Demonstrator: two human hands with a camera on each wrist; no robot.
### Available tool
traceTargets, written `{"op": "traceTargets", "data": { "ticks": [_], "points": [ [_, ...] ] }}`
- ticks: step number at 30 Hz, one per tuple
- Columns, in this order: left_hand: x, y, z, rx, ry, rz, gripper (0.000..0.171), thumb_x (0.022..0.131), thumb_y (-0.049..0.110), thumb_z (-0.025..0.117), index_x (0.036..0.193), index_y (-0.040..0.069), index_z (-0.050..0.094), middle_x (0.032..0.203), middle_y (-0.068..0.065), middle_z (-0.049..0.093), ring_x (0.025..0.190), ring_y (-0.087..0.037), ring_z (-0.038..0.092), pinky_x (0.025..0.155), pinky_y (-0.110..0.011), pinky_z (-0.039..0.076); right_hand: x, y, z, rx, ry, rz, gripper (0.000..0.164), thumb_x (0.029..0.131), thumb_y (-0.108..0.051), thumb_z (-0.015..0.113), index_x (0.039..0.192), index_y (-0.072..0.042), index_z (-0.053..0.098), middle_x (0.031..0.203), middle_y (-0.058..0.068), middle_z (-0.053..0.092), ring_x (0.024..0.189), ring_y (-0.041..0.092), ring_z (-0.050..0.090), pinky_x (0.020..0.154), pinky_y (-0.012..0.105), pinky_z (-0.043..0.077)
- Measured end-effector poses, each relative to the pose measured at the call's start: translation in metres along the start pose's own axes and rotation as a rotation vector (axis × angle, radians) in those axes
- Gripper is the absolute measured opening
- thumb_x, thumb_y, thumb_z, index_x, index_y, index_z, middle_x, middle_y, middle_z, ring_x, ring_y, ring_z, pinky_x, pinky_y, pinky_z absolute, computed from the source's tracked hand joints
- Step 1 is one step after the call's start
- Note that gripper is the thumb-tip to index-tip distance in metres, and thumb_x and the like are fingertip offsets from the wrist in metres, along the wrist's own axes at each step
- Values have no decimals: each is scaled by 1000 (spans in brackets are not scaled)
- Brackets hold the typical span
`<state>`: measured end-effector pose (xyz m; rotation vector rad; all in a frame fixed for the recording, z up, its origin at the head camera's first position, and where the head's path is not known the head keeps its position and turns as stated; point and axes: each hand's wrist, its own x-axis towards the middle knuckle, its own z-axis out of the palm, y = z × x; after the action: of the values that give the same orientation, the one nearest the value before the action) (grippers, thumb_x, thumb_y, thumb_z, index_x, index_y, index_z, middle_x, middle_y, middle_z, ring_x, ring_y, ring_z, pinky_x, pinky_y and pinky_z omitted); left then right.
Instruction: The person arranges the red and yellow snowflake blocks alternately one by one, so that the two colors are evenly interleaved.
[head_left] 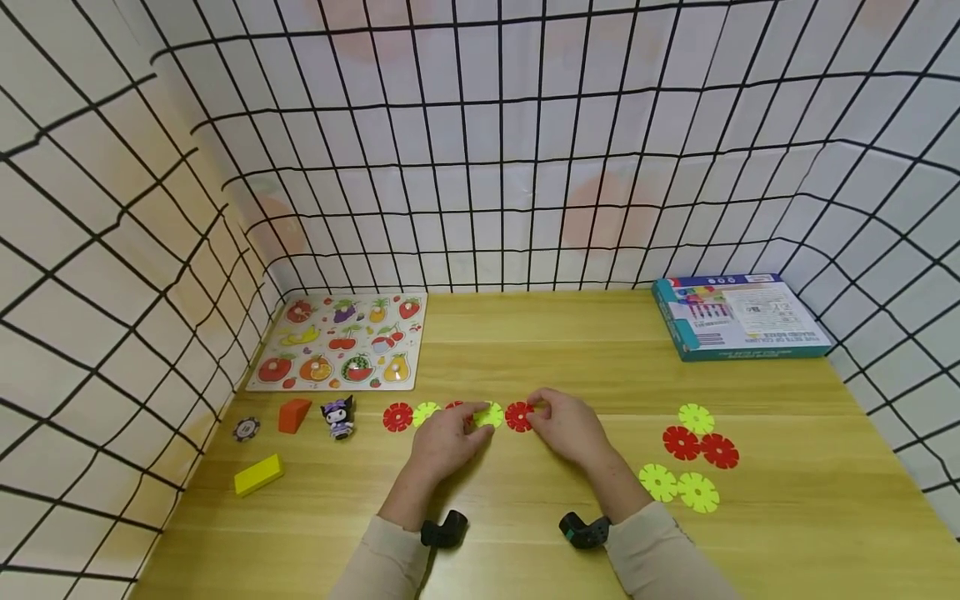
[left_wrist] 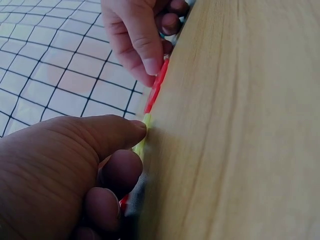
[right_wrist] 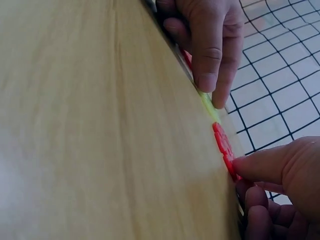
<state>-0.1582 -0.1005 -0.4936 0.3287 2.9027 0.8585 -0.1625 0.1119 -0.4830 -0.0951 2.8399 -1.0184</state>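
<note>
A row of notched plastic snowflake discs in red and yellow-green runs across the middle of the table in the head view. My left hand (head_left: 446, 442) pinches a yellow-green disc (head_left: 491, 415) by thumb and fingertips and partly covers a red disc (head_left: 454, 407) beside it. At the row's right end, my right hand (head_left: 572, 429) pinches a red disc (head_left: 517, 417) at its right edge. These two discs meet edge to edge in the right wrist view, where the red disc (right_wrist: 223, 142) shows between both hands. Another red disc (head_left: 397, 417) begins the row at left.
Several loose discs (head_left: 699, 492) lie at right. A fruit puzzle board (head_left: 411, 333) and a boxed set (head_left: 780, 317) are at the back. At left are a small doll figure (head_left: 339, 418), orange block (head_left: 293, 415), yellow block (head_left: 258, 475) and poker chip (head_left: 246, 429). Black grid netting (head_left: 480, 183) encloses the table.
</note>
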Motion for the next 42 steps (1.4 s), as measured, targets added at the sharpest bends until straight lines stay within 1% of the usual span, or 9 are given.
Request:
{"op": "traceTargets", "data": {
  "ticks": [6,10,14,18,23,26,33,37,42],
  "points": [
    [0,-1,0,1,2,0,39,83,47,63,119,32,62,56,7,46,49,-10,41,43,-29,32,0,-2,0,-8,9,5,18,85,-28,66,102,-22,64,65,-6,55,52,13,49,50,30,38],
    [0,0,-1,-15,-4,-1,39,83,46,63,119,32,62,57,7,47,50,-10,41,43,-28,32,-2,-2,-2,13,15,-3,17,86,-29,65,102,-22,64,69,-6,56,57,12,50,52,30,40],
    [-1,1,-1,-33,-6,2,40,82,47,63,119,32,62,56,7,47,49,-10,41,43,-28,32,-3,2,-8,131,-5,-11,18,88,-31,62,103,-22,64,71,-3,58,60,14,54,56,31,42],
    [-2,7,1,-43,-1,35,42,82,46,64,120,30,62,55,10,48,49,-8,43,43,-28,34,-7,9,-20,230,-32,-19,22,89,-31,61,107,-18,64,71,2,58,59,18,54,58,33,43],
    [1,20,10,-60,3,95,41,83,43,64,122,31,60,52,9,45,46,-7,40,40,-27,32,-17,24,-38,186,-19,-24,25,90,-31,60,110,-18,63,77,1,57,65,18,51,60,32,42],
    [4,27,16,-53,2,109,40,84,43,63,122,31,60,52,9,43,46,-7,38,40,-26,29,-23,34,-52,154,-27,-10,28,90,-35,59,113,-19,62,81,1,56,67,19,50,61,32,42],
    [6,41,26,62,52,109,41,85,46,60,121,28,61,53,12,45,48,-7,39,41,-26,32,-43,62,-87,107,-60,-16,33,90,-38,58,115,-17,60,83,3,55,68,20,49,56,31,42],
    [5,45,28,98,74,104,42,85,49,58,122,29,60,56,14,47,49,-7,40,41,-25,32,-55,80,-101,110,-118,-31,35,87,-38,62,114,-16,61,80,2,55,64,20,48,52,30,42],
    [6,46,28,94,84,92,39,86,48,57,121,29,62,53,12,47,47,-8,39,39,-26,32,-68,101,-112,123,-251,-46,37,81,-37,69,111,-16,64,76,3,54,62,16,47,52,27,41]
  ]
}}
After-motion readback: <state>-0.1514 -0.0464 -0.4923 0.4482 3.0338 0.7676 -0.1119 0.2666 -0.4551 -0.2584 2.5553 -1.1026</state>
